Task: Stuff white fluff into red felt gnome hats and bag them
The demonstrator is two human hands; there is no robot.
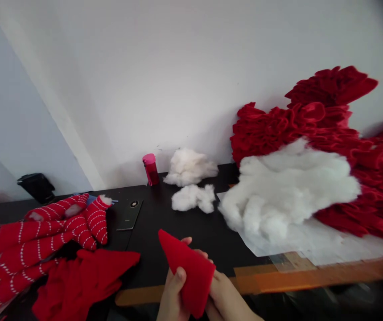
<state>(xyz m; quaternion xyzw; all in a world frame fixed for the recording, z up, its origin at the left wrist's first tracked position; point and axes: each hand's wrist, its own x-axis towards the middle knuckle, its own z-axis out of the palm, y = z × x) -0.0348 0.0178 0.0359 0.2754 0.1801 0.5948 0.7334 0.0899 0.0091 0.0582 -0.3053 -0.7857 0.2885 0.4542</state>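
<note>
A cone-shaped piece of red felt (187, 272) stands point up-left between my hands. My left hand (173, 292) grips it with the thumb pressed on its front. My right hand (226, 299) holds its other side, and fingertips show behind it. A large mound of white polyester stuffing (288, 191) lies to the right of my hands, out of reach of neither touching it. Two smaller tufts of the stuffing (194, 198) sit straight ahead. Loose red felt cloth (84, 281) lies just left of my left hand, beside red fabric with white stitched stripes (40, 240).
A black phone (130, 215) lies on the black table (164, 240), and a pink-capped red bottle (150, 169) stands by the wall. A heap of ruffled red fabric (311, 129) rises at right, over white paper (315, 240). The table's orange wooden edge (311, 276) runs in front.
</note>
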